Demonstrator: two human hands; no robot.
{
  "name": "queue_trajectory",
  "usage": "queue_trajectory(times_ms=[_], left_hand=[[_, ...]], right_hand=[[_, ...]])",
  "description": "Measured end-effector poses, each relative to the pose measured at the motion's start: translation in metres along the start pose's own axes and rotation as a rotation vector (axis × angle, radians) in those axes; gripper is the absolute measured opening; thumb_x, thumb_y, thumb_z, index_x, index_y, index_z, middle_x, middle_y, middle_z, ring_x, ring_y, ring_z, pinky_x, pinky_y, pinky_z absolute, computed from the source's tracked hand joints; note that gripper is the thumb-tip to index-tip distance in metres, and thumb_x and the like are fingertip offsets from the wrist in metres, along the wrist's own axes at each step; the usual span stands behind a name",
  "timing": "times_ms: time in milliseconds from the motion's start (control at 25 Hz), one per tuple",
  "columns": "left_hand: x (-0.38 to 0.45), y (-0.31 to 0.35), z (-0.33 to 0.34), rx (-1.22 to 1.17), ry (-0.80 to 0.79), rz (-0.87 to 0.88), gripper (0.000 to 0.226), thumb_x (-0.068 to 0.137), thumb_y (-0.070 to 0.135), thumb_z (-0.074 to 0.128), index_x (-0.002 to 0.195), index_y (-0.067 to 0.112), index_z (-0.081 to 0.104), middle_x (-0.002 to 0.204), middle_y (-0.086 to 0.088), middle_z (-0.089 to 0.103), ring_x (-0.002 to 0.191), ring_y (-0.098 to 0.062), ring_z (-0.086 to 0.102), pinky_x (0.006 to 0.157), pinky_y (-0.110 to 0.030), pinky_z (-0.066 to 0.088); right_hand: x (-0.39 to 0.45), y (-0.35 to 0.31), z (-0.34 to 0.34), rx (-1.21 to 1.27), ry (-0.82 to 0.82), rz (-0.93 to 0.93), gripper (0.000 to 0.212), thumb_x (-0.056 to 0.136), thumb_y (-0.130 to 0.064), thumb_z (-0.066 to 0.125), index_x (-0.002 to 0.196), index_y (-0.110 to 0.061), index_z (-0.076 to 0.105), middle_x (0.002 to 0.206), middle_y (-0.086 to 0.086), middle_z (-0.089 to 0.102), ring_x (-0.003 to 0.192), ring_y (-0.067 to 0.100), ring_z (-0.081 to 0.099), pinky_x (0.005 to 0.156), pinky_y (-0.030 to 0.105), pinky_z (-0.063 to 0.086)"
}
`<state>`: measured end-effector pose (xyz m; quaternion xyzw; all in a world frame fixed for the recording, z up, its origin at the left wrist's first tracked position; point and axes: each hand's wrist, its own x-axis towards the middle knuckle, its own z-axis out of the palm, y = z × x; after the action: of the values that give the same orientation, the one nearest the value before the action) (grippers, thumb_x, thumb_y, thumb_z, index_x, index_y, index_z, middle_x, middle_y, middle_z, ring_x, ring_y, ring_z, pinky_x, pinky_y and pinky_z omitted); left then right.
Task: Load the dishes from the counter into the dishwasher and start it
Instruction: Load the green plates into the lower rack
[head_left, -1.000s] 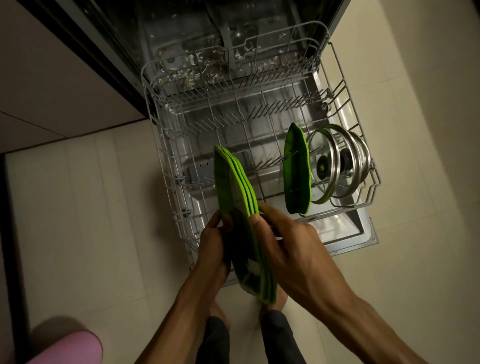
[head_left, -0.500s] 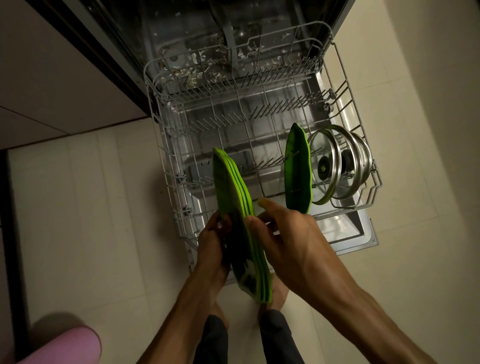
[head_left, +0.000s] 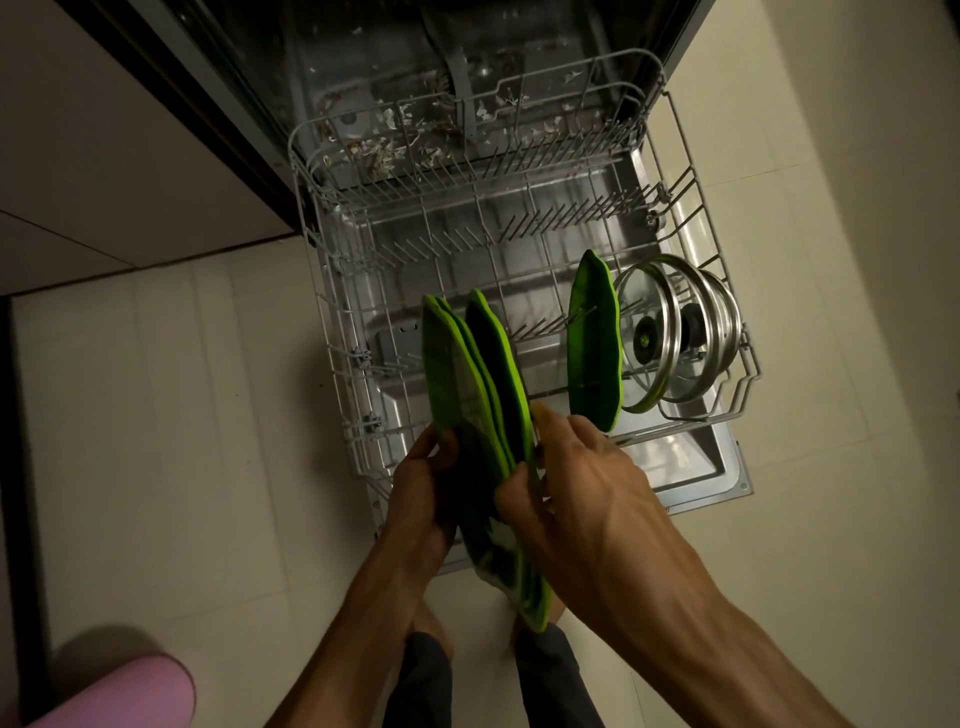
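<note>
While both hands hold the stack on edge: green plates over the lower rack, one being parted.
Left hand (head_left: 423, 486) grips the stack of green plates (head_left: 470, 415) from 9 o'clock; right hand (head_left: 566, 478) pinches the outermost plate (head_left: 496, 364) at its rim. Likely stiff, light, slick; best taken by the rim. At 2 o'clock, a racked plate (head_left: 592, 343) and glass lids (head_left: 675, 332) stand in the rack (head_left: 332, 291).
</note>
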<state>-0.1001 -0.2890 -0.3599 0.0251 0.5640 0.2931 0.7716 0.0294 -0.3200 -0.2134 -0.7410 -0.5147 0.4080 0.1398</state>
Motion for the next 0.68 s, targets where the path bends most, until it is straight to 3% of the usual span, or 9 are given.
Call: queue_trajectory(times_ms=[80,200,280,400,480,520,560,600,680], left_hand=[[0.003,-0.002,-0.002,-0.026,-0.002,0.007,0.038,0.082,0.017,0.056,0.118,0.003,0.058,0.114,-0.023,0.066,0.087,-0.032,0.073,0.063,-0.036,0.059],[0.001,-0.002,-0.009,-0.008,-0.006,0.002,0.027,0.084,0.016,0.055,0.108,0.006,0.06,0.102,-0.017,0.07,0.081,-0.029,0.073,0.06,-0.036,0.059],[-0.004,-0.002,-0.012,0.01,-0.031,-0.023,0.016,0.094,0.01,0.048,0.101,0.007,0.061,0.08,-0.011,0.072,0.064,-0.024,0.072,0.052,-0.032,0.057],[-0.008,-0.003,-0.013,0.017,-0.045,-0.043,0.029,0.099,-0.001,0.036,0.097,0.007,0.064,0.064,-0.007,0.069,0.052,-0.02,0.067,0.045,-0.027,0.053],[-0.008,-0.002,-0.01,0.0,-0.079,-0.019,0.025,0.092,0.0,0.049,0.088,0.009,0.072,0.064,-0.007,0.069,0.051,-0.02,0.067,0.045,-0.027,0.053],[-0.007,0.0,-0.009,0.005,-0.095,-0.009,0.012,0.081,0.007,0.065,0.08,0.012,0.076,0.064,-0.007,0.069,0.052,-0.02,0.067,0.045,-0.027,0.053],[-0.008,0.004,-0.006,0.0,-0.098,0.008,0.011,0.065,0.015,0.081,0.075,0.014,0.078,0.064,-0.007,0.07,0.052,-0.02,0.068,0.046,-0.027,0.054],[-0.007,0.006,-0.006,0.016,-0.108,0.01,0.031,0.046,0.021,0.092,0.073,0.016,0.079,0.064,-0.007,0.07,0.053,-0.02,0.068,0.047,-0.027,0.054],[-0.005,0.008,-0.01,0.036,-0.126,-0.006,0.035,0.038,0.021,0.092,0.071,0.016,0.079,0.063,-0.006,0.069,0.052,-0.018,0.067,0.046,-0.025,0.053]], right_hand=[[-0.005,-0.003,-0.005,-0.05,-0.016,0.014,0.036,0.099,-0.03,0.044,0.133,-0.025,0.034,0.096,-0.014,0.034,0.078,0.002,0.043,0.062,0.012,0.041],[-0.012,-0.003,-0.027,-0.146,-0.017,0.009,0.029,0.098,-0.028,0.045,0.126,-0.024,0.038,0.092,-0.018,0.027,0.076,0.0,0.04,0.06,0.009,0.04],[-0.008,0.001,-0.051,-0.206,-0.012,0.104,0.008,0.098,-0.028,0.044,0.104,-0.023,0.041,0.089,-0.017,0.027,0.069,0.002,0.038,0.055,0.009,0.041],[0.014,0.02,-0.077,-0.287,0.119,0.204,0.023,0.097,-0.025,0.046,0.078,-0.02,0.033,0.078,-0.01,0.031,0.061,0.004,0.034,0.047,0.016,0.037],[0.031,0.037,-0.083,-0.331,0.183,0.229,0.014,0.096,-0.019,0.049,0.089,-0.01,0.04,0.075,-0.006,0.032,0.059,0.007,0.034,0.045,0.017,0.022],[0.039,0.048,-0.081,-0.354,0.179,0.239,0.012,0.095,-0.017,0.051,0.098,-0.007,0.045,0.077,-0.004,0.035,0.06,0.012,0.037,0.049,0.017,0.022],[0.048,0.057,-0.077,-0.376,0.168,0.239,0.019,0.094,-0.015,0.052,0.108,-0.003,0.047,0.083,0.0,0.04,0.064,0.017,0.04,0.051,0.02,0.026],[0.054,0.065,-0.073,-0.396,0.152,0.232,0.027,0.094,-0.015,0.053,0.117,-0.001,0.047,0.09,0.004,0.044,0.07,0.02,0.044,0.055,0.023,0.033],[0.065,0.074,-0.064,-0.399,0.151,0.212,0.039,0.093,-0.014,0.054,0.127,0.001,0.043,0.105,0.013,0.051,0.079,0.025,0.048,0.066,0.033,0.045]])
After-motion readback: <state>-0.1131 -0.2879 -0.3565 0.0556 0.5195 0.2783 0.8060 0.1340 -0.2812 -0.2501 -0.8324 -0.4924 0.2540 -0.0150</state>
